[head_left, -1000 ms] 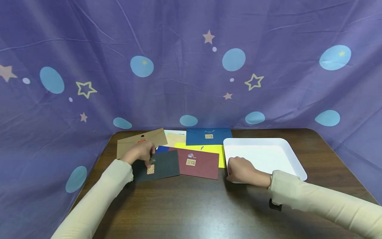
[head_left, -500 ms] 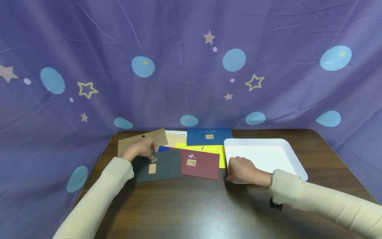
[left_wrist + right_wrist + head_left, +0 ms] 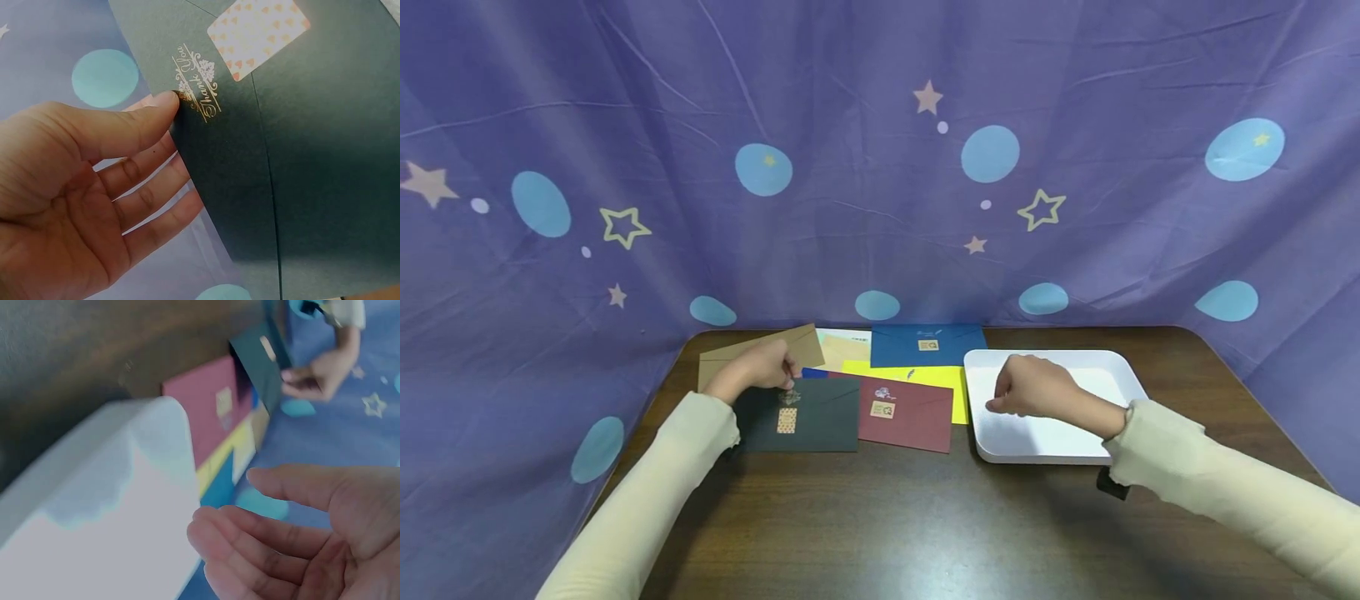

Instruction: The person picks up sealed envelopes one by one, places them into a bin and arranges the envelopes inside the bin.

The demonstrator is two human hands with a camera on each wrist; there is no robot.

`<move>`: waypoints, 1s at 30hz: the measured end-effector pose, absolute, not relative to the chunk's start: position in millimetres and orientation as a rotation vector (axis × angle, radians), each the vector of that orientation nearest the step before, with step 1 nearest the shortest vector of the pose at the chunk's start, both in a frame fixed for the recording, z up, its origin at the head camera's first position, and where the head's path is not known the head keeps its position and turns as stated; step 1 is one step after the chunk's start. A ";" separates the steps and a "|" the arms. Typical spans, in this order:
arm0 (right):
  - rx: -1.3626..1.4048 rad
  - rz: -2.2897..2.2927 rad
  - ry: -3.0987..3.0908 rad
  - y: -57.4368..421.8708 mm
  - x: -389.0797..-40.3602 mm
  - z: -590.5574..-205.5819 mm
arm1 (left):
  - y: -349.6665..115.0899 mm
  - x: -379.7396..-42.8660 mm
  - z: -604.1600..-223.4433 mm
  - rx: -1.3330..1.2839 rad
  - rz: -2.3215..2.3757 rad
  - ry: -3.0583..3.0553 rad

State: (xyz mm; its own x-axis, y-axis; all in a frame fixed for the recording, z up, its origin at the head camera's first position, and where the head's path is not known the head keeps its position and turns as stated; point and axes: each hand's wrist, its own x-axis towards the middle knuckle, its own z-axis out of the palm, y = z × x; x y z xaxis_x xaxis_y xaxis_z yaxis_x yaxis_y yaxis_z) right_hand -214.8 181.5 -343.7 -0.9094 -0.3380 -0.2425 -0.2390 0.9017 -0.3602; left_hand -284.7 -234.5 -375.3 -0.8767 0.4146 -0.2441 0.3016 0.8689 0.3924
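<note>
My left hand (image 3: 760,367) pinches the top edge of a dark green envelope (image 3: 823,417). In the left wrist view the thumb (image 3: 159,115) lies on the envelope's face beside gold "Thank You" lettering, and the other fingers pass behind it. A heart-patterned sticker (image 3: 259,37) marks the flap. In the right wrist view the envelope tilts up from the table at that edge. My right hand (image 3: 1037,387) hovers over the white tray (image 3: 1000,437), its fingers loosely curled with nothing between thumb and fingers (image 3: 237,540).
A maroon envelope (image 3: 917,421) lies right of the green one, partly over a yellow envelope (image 3: 959,400). Behind are a blue envelope (image 3: 898,346), a brown envelope (image 3: 726,357) and a beige one (image 3: 838,352). A purple curtain (image 3: 880,167) hangs at the table's back edge.
My left fingers have gone from the green envelope's face to its top edge and now pinch it; the envelope has straightened slightly. My right hand has risen from the tray's near-left corner to over the tray.
</note>
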 end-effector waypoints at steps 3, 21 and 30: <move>-0.430 -0.491 2.783 194.6 -219.7 -330.9 | -232.6 -284.7 -373.1 0.570 0.483 2.733; -0.249 -0.514 2.847 304.7 -255.8 -316.6 | -241.8 -286.0 -378.7 0.634 0.542 2.759; -0.095 -0.516 2.848 349.2 -260.5 -325.2 | -241.4 -287.7 -381.0 0.606 0.587 2.764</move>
